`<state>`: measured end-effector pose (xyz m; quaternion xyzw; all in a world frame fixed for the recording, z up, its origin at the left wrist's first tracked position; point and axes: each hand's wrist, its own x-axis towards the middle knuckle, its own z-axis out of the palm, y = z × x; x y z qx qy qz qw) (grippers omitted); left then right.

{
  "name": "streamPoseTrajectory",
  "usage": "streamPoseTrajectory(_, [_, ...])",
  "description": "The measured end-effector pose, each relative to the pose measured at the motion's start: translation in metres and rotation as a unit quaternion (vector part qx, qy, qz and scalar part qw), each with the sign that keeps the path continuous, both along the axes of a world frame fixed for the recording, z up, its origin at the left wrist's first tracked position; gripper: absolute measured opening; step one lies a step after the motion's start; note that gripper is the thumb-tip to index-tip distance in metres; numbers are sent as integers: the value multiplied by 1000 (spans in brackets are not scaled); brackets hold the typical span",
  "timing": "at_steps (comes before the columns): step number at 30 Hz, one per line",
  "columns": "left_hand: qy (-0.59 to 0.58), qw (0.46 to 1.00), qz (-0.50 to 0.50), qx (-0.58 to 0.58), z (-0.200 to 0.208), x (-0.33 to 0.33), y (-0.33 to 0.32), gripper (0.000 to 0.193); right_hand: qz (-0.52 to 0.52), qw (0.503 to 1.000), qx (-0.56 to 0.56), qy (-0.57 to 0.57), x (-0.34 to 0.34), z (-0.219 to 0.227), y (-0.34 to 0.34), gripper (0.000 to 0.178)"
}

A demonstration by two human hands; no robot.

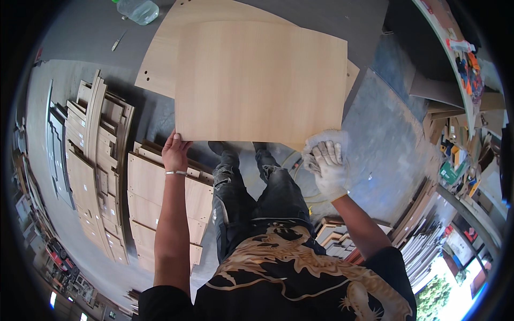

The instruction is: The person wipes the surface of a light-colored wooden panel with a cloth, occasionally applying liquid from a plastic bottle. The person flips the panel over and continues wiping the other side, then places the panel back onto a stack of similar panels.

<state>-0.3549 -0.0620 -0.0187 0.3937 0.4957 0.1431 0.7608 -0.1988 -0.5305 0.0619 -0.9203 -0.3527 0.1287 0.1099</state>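
I hold a light wooden panel [261,83] up in front of me by its near edge. My bare left hand [174,151], with a bracelet at the wrist, grips the panel's near left corner. My right hand [327,167] wears a white glove, holds a white cloth [321,140] and grips the near right part of the edge. A second, larger panel [171,48] with small drilled holes lies beneath it on the grey table [91,27].
Stacks of cut wooden panels [155,198] stand on the floor at my left, more strips [417,235] at my right. A plastic bottle [138,9] and a small tool [118,40] lie on the table. A cluttered shelf [460,160] runs along the right.
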Motion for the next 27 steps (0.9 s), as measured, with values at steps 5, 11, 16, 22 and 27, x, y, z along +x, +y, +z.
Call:
streamPoseTrajectory(5, [37, 999, -2, 20, -5, 1, 4, 30, 38, 994, 105, 21, -32, -10, 113, 50])
streamPoseTrajectory(11, [83, 996, -1, 37, -4, 3, 18, 27, 45, 989, 139, 38, -9, -17, 75, 46])
streamPoseTrajectory(16, [116, 992, 1, 40, 1, 12, 3, 26, 17, 994, 103, 13, -19, -10, 87, 49])
streamPoseTrajectory(22, [142, 988, -10, 57, -9, 7, 23, 28, 64, 975, 203, 64, -19, -23, 120, 43])
streamPoseTrajectory(27, [146, 986, 5, 73, -6, 9, 15, 29, -36, 989, 139, 42, 7, -1, 16, 40])
